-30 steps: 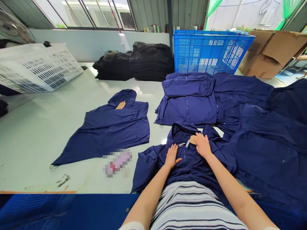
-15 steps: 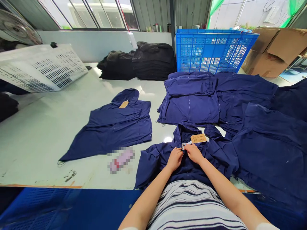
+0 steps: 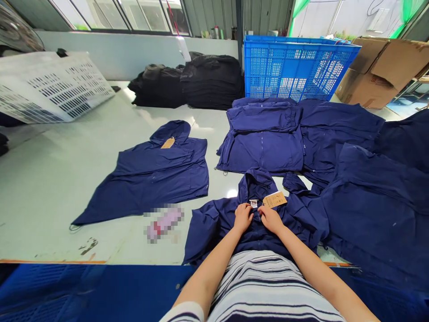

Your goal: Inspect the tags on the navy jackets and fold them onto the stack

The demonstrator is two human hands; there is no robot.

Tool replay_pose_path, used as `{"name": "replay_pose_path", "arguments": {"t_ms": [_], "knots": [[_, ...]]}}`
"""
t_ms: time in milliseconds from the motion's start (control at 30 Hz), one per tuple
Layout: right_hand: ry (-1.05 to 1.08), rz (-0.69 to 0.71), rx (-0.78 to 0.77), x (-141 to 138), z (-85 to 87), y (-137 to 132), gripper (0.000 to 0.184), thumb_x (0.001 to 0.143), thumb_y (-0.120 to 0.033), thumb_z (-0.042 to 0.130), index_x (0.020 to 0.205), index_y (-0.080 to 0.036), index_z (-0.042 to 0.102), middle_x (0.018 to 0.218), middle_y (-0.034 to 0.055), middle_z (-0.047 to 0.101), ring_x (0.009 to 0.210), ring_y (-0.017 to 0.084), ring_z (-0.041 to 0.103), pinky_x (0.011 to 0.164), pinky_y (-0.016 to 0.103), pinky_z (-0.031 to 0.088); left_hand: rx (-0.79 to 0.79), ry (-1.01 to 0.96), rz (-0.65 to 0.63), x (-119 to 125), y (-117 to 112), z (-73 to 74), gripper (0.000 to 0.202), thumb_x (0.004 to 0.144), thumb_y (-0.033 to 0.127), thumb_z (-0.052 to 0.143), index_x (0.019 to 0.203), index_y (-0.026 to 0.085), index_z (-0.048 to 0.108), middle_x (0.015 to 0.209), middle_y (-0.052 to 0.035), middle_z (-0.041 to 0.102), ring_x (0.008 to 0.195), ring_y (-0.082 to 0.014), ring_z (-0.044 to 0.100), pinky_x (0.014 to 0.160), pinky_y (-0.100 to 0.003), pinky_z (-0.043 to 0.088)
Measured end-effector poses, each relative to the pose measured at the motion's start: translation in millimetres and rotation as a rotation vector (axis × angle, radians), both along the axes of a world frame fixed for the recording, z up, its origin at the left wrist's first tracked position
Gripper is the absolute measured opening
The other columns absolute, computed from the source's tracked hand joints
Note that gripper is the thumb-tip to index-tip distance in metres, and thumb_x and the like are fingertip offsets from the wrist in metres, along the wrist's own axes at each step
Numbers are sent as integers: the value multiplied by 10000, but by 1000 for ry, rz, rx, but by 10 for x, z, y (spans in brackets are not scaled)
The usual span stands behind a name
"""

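A navy hooded jacket (image 3: 214,226) lies in front of me near the table edge, its hood (image 3: 256,181) pointing away. My left hand (image 3: 243,217) is closed on the left side of the jacket's neck opening. On the opposite side, my right hand (image 3: 271,219) pinches the collar edge, fingers curled. Between and just beyond the hands a white neck label (image 3: 254,203) shows inside the collar. A brown cardboard hang tag (image 3: 275,200) rests beside my right fingers.
Another navy jacket (image 3: 161,172) with a tag lies folded to the left. Stacked navy jackets (image 3: 263,147) and loose navy garments (image 3: 378,205) cover the right. Behind stand black garment piles (image 3: 212,82), a blue crate (image 3: 298,67), cardboard boxes (image 3: 385,67) and a white basket (image 3: 63,85). A blurred pinkish item (image 3: 166,223) lies nearby.
My hands have moved slightly apart at the collar, and the white neck label now shows more fully between them. The hang tag has tilted. The view has shifted a little.
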State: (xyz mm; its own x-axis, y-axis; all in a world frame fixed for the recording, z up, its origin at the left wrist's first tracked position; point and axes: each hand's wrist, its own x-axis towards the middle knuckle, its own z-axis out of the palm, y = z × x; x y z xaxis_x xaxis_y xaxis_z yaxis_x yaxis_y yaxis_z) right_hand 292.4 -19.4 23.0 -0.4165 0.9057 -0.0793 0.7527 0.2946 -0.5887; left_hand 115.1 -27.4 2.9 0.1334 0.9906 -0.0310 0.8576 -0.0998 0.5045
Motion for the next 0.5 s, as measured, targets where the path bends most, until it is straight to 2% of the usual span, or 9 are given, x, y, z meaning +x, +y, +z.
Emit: {"name": "replay_pose_path", "arguments": {"t_ms": [100, 233, 333, 500], "knots": [[-21, -14, 36, -112, 31, 195, 354, 853, -125, 523, 1169, -236, 641, 1123, 65, 620, 1024, 175, 580, 902, 277, 443, -11, -9, 9, -6, -14, -105, 280, 837, 196, 601, 1111, 237, 637, 1256, -62, 566, 1189, -239, 470, 996, -407, 394], [-151, -212, -47, -257, -19, 395, 251, 861, -131, 530, 1036, -196, 698, 1063, 85, 624, 982, 185, 592, 878, 274, 448, 0, -52, -1, -42, -8, -177, 274, 820, 202, 627, 1092, 236, 644, 1240, -59, 568, 1167, -228, 487, 1006, -399, 397], [-195, -312, -62, -333, -105, 420, 180, 865, -204, 567, 987, -172, 696, 1067, 104, 618, 954, 200, 602, 839, 284, 454, 13, -71, -7, -57, -6, -197, 263, 813, 201, 636, 1073, 238, 651, 1230, -59, 574, 1165, -228, 493, 1007, -401, 398], [-239, -424, -38, -452, -142, 368, 210, 869, -329, 599, 994, -184, 685, 1088, 128, 608, 1033, 250, 587, 845, 322, 455, 40, -95, -7, -53, -26, -204, 253, 807, 186, 624, 1056, 229, 648, 1229, -72, 582, 1172, -236, 498, 1013, -419, 396]]}}
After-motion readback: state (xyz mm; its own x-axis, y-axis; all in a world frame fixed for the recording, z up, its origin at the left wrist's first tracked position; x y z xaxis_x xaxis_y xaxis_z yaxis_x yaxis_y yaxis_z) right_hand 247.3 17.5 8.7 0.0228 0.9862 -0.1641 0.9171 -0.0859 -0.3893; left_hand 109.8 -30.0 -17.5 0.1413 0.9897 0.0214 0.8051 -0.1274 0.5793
